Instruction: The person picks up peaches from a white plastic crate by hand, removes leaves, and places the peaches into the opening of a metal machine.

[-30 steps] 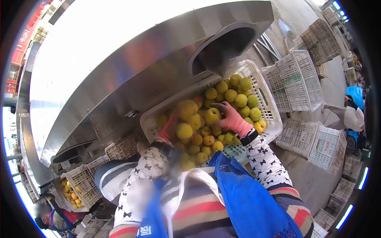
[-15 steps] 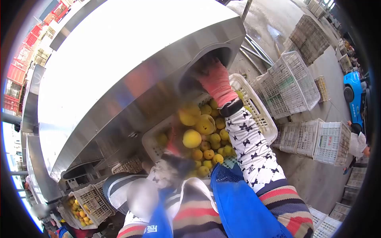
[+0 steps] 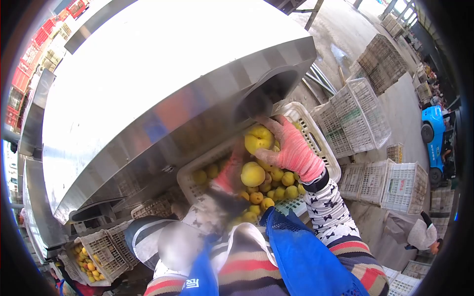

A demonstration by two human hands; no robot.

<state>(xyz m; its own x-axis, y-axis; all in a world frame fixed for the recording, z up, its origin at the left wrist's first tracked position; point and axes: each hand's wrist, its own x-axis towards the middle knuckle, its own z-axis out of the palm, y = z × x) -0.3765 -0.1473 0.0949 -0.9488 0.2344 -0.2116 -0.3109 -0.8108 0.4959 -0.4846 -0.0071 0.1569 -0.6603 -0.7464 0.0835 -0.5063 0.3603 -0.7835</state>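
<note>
My right hand (image 3: 295, 150), in a pinkish-red glove, has its fingers and thumb around a large yellow peach (image 3: 258, 138) just below the dark chute opening (image 3: 264, 96) in the metal machine. Deeper in the crate, my left hand (image 3: 230, 172), also gloved, is blurred and partly hidden by my sleeve, so its fingers do not show clearly. Beneath both hands is a white plastic crate (image 3: 323, 143) holding many yellow peaches (image 3: 277, 192). Another large peach (image 3: 253, 174) lies between the hands on top of the pile.
The machine's broad steel edge (image 3: 177, 111) overhangs the crate. Stacked white crates (image 3: 363, 113) stand to the right, with a blue vehicle (image 3: 433, 140) beyond. At lower left is a crate of peaches (image 3: 89, 261). A bent-over person (image 3: 422, 233) is at far right.
My right hand has come down out of the chute opening and is now around a large peach over the crate. My left hand stays low at the crate's left side, still blurred.
</note>
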